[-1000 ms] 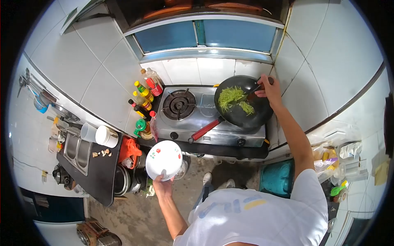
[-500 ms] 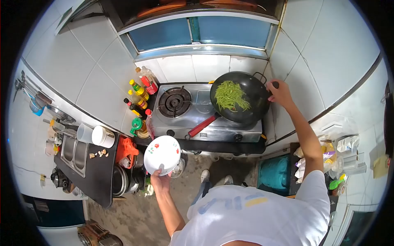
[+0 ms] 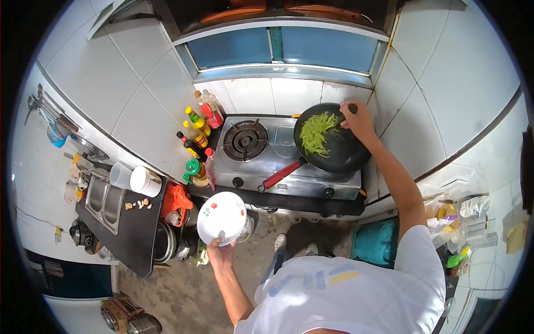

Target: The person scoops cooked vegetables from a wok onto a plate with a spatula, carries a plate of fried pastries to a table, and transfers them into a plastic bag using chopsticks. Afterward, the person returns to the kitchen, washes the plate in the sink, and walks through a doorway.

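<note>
My left hand (image 3: 221, 255) grips the near rim of a white bowl (image 3: 222, 214) with red flowers and green leaves inside. The bowl hangs over the floor in front of the stove, and I see nothing in it. Closed around a black-handled spatula (image 3: 352, 109), my right hand (image 3: 359, 122) is over the wok's far right side. The spatula's head is hard to make out against the dark pan. Green shredded vegetables (image 3: 317, 133) lie in the left part of the black wok (image 3: 345, 158), which sits on the right burner with its red handle (image 3: 281, 175) toward me.
The left burner (image 3: 245, 141) has no pan on it. Sauce bottles (image 3: 194, 125) line the stove's left side. On the left counter stand a sink (image 3: 104, 207), a white tub (image 3: 146, 182) and several garlic-like pieces (image 3: 138, 205). Bags and packages (image 3: 445, 217) crowd the right.
My right hand has moved left, over the wok, with the spatula. The greens have shifted into a longer heap. The bowl stays in my left hand; the whole view has shifted slightly.
</note>
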Demonstrator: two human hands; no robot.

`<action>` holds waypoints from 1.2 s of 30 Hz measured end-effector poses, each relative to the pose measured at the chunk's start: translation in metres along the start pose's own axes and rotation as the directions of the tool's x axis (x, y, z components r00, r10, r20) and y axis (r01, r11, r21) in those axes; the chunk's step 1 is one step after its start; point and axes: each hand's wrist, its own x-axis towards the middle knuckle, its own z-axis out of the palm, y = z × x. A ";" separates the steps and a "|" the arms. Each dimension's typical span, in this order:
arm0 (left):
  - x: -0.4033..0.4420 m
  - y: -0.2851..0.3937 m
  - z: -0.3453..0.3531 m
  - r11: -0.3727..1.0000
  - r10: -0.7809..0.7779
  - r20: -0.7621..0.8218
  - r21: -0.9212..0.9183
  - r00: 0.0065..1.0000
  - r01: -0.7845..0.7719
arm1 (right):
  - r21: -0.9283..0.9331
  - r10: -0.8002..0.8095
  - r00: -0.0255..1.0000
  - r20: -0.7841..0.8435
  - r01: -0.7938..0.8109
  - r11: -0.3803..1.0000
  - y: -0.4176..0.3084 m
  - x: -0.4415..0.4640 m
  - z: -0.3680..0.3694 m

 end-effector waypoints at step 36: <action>-0.020 -0.013 -0.015 1.000 0.004 0.012 0.025 1.000 -0.004 | -0.281 -0.454 0.527 0.718 0.817 0.504 0.094 -0.073 -0.050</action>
